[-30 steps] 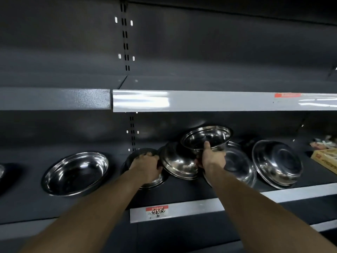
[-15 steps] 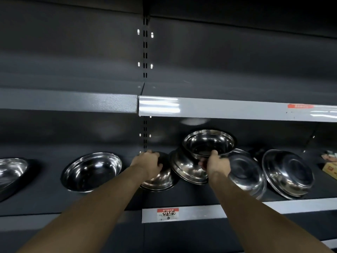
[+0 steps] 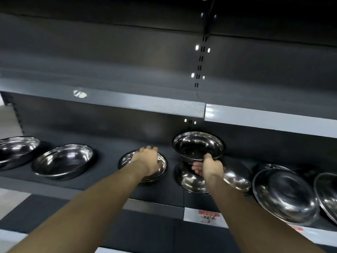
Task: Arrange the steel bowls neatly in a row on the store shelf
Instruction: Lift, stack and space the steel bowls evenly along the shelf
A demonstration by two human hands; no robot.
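Note:
My right hand (image 3: pixel 209 168) grips the near rim of a steel bowl (image 3: pixel 197 146), thumb on top, and holds it lifted above the dark shelf (image 3: pixel 102 181). Under it more bowls (image 3: pixel 189 180) lean against each other, running off to the right with a large tilted bowl (image 3: pixel 284 196). My left hand (image 3: pixel 148 159) rests on a small bowl (image 3: pixel 125 159) that sits on the shelf; its fingers curl over the far rim. Two upright bowls stand to the left, one (image 3: pixel 63 161) in the middle left and one (image 3: pixel 16 150) at the frame's edge.
The shelf above (image 3: pixel 145 105) overhangs the bowls closely. A slotted upright (image 3: pixel 199 63) runs up the back panel. A red and white price label (image 3: pixel 208 215) sticks to the shelf's front edge. Pale floor shows at far left.
The view has swung left, bringing a second left-hand bowl into sight. My right hand has lifted its bowl a little higher; my left hand stays on the small bowl.

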